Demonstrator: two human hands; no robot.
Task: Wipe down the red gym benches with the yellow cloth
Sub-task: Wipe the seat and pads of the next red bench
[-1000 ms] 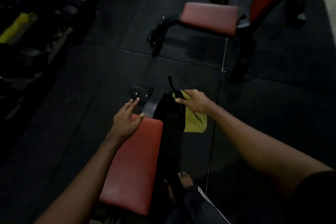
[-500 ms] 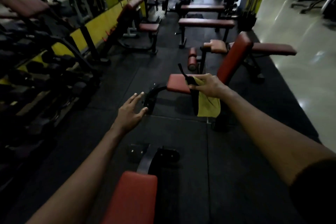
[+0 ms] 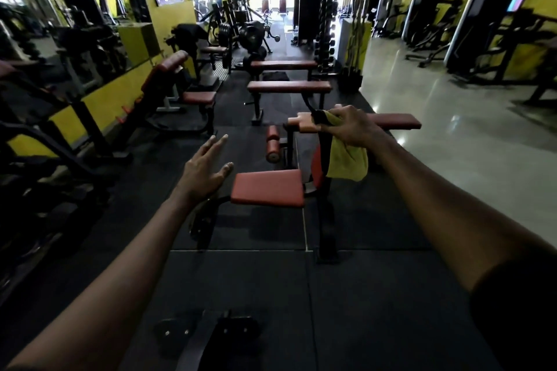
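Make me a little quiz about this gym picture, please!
1. True or false: the left hand is open and holds nothing.
2. What colour is the nearest seat? A blue, B red, C green.
3. Fill in: the cloth hangs from the ____ hand.

Key: 1 true. 2 B. 3 right: the right hand grips it.
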